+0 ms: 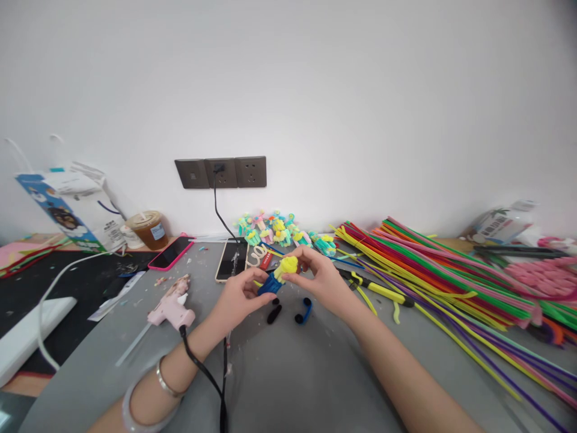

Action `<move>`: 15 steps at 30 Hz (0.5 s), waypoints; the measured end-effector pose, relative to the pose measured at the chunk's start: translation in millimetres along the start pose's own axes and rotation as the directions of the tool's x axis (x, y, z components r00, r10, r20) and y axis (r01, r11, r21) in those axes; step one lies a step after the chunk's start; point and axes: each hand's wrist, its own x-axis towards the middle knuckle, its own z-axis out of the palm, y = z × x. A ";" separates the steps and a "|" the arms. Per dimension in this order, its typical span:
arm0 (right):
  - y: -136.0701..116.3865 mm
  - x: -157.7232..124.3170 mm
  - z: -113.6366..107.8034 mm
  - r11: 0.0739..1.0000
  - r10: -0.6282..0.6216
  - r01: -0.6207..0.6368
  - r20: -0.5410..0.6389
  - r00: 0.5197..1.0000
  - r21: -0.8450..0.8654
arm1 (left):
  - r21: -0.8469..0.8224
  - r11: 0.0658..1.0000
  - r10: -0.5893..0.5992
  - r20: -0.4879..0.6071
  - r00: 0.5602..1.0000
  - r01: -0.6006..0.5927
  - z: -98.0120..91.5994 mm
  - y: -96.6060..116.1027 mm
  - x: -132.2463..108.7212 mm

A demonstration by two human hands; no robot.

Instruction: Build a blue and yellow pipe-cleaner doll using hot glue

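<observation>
Between my two hands is a small pipe-cleaner figure [276, 278], yellow on top and blue below, held tilted above the grey table. My left hand [243, 296] pinches its blue lower part. The fingers of my right hand [314, 272] close on the yellow upper part. Just beneath the hands lie a black fuzzy piece [274, 314] and a blue bent pipe-cleaner piece [306, 310] with black ends. Behind them sits a cluster of finished-looking pastel pipe-cleaner figures [279, 231].
A pink hot glue gun [172, 313] lies at left, its black cord running under my left arm. Two phones [171, 252], a drink cup [150, 228] and a carton box [74, 207] stand farther back. Bundled coloured pipe cleaners [433, 270] and a yellow-black cutter [378, 290] occupy the right.
</observation>
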 end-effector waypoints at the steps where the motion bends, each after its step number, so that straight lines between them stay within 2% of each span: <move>1: 0.3 0.1 -0.1 1.000 0.001 -0.001 0.004 1.000 0.003 | -0.001 1.000 -0.001 0.000 1.000 0.001 0.1 0.3 0.0; 15: -1.2 0.1 -0.2 1.000 -0.017 0.017 0.011 1.000 0.010 | -0.020 1.000 -0.010 0.000 1.000 0.010 -0.1 1.3 0.9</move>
